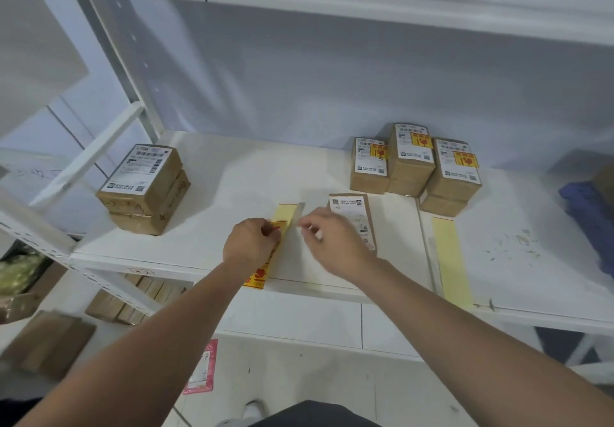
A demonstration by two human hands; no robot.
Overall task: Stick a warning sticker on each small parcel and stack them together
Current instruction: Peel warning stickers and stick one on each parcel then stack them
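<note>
Sticker strip (258, 275) pinched in left hand (249, 244) fingers; right hand (332, 240) fingers pinch a pale strip (296, 215).

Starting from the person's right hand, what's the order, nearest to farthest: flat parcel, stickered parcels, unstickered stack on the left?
1. The flat parcel, just beyond the right hand, partly hidden by it.
2. The stickered parcels, at the back right.
3. The unstickered stack, far left.
</note>
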